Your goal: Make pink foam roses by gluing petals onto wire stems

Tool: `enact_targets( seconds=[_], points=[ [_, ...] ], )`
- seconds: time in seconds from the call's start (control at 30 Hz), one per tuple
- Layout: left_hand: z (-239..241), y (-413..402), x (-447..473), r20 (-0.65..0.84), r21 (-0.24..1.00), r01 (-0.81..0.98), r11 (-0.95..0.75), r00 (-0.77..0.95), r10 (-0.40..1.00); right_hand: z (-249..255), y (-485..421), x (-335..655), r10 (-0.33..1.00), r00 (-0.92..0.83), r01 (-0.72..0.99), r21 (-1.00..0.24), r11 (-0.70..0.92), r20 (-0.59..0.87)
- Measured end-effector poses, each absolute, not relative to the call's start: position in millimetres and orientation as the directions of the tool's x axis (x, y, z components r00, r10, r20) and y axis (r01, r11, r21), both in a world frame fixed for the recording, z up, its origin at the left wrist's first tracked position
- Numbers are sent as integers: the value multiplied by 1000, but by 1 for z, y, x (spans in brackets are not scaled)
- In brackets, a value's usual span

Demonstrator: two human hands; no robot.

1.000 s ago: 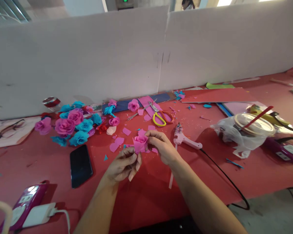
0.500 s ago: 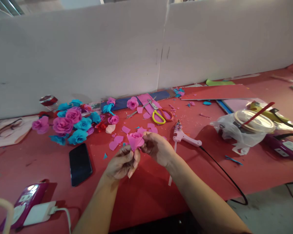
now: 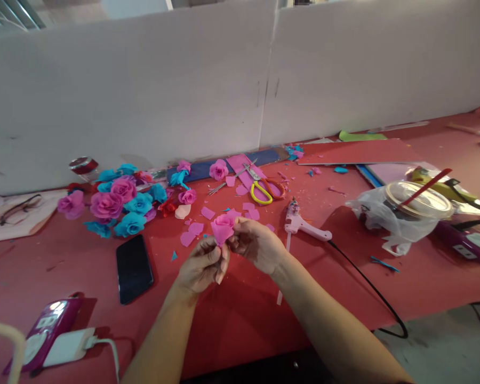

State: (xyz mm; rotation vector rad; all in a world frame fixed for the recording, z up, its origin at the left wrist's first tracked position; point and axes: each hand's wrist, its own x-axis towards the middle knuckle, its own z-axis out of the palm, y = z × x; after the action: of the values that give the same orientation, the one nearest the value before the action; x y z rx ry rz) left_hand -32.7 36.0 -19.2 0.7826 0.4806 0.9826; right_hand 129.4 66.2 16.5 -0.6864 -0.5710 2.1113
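Note:
A pink paper rose [image 3: 223, 226] is held above the red table [image 3: 240, 314] between both my hands. My left hand [image 3: 202, 265] pinches its base from below, fingers closed. My right hand [image 3: 256, 245] grips its right side with closed fingers pressed on a petal. Loose pink petals [image 3: 192, 233] lie just behind the hands. A pink glue gun [image 3: 302, 224] rests to the right of my right hand, its black cord [image 3: 368, 290] trailing toward the table's edge.
A heap of pink and blue paper roses [image 3: 118, 200] lies at the left, a black phone [image 3: 134, 268] in front of it. Yellow-and-orange scissors [image 3: 264, 189] lie behind. A plastic bag with a lidded cup [image 3: 408, 210] sits right. A white partition [image 3: 184, 90] backs the table.
Both hands with the rose shifted slightly left and closer together; my right fingers slid down along the rose's side. The view tilted a little.

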Motion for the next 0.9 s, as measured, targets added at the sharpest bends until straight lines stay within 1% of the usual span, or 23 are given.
enact_targets(
  seconds=[0.13,0.23,0.33,0.37,0.43,0.5,0.57,0.63,0.67,0.7,0.73,0.8,0.83,0.9],
  points=[
    [-14,34,-26,-7,800,-538,266,435,900,16,65,127,809,-505,-568,-590,-574,-301],
    [-4,24,-19,-46,847,-487,212,331,943,14,66,126,793,-532,-558,-581,-593,-298],
    [14,12,-15,-94,933,-333,137,142,985,13,69,129,805,-522,-564,-592,-575,-284],
    [21,9,-15,-83,961,-258,97,67,994,14,71,130,820,-503,-574,-603,-553,-273],
    [35,10,-19,-2,996,-95,-5,-68,998,19,74,135,861,-461,-598,-641,-481,-215],
    [46,21,-25,133,990,68,-123,-168,977,30,77,138,911,-399,-621,-698,-355,-108],
    [48,38,-31,321,940,205,-274,-250,913,43,78,140,952,-306,-624,-759,-187,16],
    [43,58,-33,568,810,346,-474,-262,780,53,76,139,970,-213,-587,-809,-29,120],
    [37,66,-33,665,734,410,-542,-267,698,56,75,137,970,-176,-550,-834,43,166],
    [30,73,-31,729,673,466,-575,-281,625,57,72,134,968,-135,-501,-858,118,213],
    [23,78,-28,763,638,513,-575,-314,565,56,69,132,960,-89,-433,-879,203,265],
    [9,81,-22,766,640,542,-545,-394,508,49,64,125,910,31,-238,-881,408,413],
    [4,80,-19,745,664,534,-523,-413,523,43,61,122,860,87,-115,-852,510,503],
    [-2,75,-15,728,681,516,-519,-398,558,33,58,117,721,144,137,-735,664,678]
  ],
)
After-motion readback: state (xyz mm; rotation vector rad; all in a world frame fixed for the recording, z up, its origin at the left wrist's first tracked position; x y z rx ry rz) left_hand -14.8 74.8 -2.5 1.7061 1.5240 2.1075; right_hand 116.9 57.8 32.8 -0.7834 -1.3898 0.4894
